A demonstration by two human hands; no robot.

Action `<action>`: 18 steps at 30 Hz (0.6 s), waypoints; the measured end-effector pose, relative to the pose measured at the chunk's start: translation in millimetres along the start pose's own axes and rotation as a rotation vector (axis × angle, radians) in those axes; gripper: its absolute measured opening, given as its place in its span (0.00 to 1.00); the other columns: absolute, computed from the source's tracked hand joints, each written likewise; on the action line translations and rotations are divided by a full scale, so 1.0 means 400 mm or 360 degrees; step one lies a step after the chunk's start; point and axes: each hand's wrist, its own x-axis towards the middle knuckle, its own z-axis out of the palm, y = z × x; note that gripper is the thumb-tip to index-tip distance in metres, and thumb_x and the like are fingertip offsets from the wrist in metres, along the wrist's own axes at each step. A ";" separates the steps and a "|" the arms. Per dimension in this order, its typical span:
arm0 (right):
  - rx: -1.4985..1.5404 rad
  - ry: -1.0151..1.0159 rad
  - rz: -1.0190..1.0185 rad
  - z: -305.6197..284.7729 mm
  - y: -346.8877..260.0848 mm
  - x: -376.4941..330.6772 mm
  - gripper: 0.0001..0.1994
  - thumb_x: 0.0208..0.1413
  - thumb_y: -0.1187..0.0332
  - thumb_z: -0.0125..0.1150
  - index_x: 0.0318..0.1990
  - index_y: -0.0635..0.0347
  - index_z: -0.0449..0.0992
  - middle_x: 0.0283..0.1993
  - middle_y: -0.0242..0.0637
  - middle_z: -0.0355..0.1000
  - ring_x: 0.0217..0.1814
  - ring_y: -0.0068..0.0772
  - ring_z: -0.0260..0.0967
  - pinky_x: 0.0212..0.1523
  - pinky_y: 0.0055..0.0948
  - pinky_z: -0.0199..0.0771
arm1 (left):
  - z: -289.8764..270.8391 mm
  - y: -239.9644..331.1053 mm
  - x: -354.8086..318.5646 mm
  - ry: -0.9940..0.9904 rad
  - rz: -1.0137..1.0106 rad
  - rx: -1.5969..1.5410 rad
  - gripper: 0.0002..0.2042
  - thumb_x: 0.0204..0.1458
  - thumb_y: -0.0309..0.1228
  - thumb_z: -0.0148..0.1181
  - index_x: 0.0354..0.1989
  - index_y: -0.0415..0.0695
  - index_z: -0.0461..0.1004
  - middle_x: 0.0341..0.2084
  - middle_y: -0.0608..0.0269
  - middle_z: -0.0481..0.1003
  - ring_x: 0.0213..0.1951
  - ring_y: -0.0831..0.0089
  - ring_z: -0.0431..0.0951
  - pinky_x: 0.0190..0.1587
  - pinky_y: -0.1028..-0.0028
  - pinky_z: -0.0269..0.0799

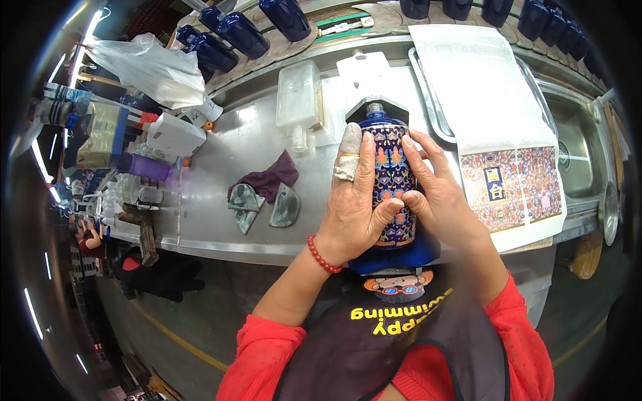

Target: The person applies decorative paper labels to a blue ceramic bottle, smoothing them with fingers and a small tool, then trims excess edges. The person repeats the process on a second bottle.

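Note:
A dark blue glass bottle [389,177] with a colourful floral pattern lies in front of me, its neck pointing away. My left hand [348,217] presses along its left side, fingers stretched over the pattern and the thumb across its front. Grey-white wrapping covers one of that hand's fingers, and a red bead bracelet circles the wrist. My right hand [441,194] holds the right side with bent fingers, its thumb near the left thumb. Under the bottle's neck shows an angular dark-edged support [396,105]. Blue cloth [428,255] lies at the near end.
Left of the bottle are a purple cloth [275,175] and greenish flat scraper-like pieces [285,206]. A clear bottle-shaped block [298,97] lies farther back. To the right, printed patterned sheets [511,190] sit beside a metal sink [568,144]. Several blue bottles [284,19] stand along the back.

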 end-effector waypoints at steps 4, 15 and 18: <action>-0.0013 0.0017 -0.0029 0.002 0.002 0.000 0.35 0.65 0.49 0.60 0.74 0.57 0.62 0.76 0.52 0.51 0.66 0.54 0.62 0.66 0.45 0.67 | -0.010 -0.001 0.004 -0.0029 0.0037 0.0087 0.49 0.62 0.61 0.51 0.76 0.29 0.44 0.67 0.30 0.60 0.67 0.39 0.63 0.69 0.58 0.58; 0.0240 -0.0127 -0.0056 -0.027 0.009 0.002 0.35 0.67 0.49 0.57 0.75 0.55 0.59 0.78 0.53 0.47 0.72 0.59 0.58 0.69 0.44 0.66 | -0.053 -0.035 0.007 -0.0300 -0.0138 -0.0487 0.50 0.60 0.61 0.54 0.77 0.34 0.44 0.73 0.29 0.47 0.75 0.39 0.47 0.75 0.54 0.42; 0.0098 -0.0263 -0.0111 -0.045 0.017 0.002 0.38 0.63 0.49 0.63 0.76 0.53 0.57 0.79 0.56 0.44 0.77 0.63 0.52 0.71 0.46 0.63 | -0.067 -0.052 0.013 -0.0305 0.0217 -0.0037 0.53 0.57 0.59 0.61 0.77 0.31 0.42 0.71 0.29 0.54 0.74 0.39 0.53 0.73 0.57 0.48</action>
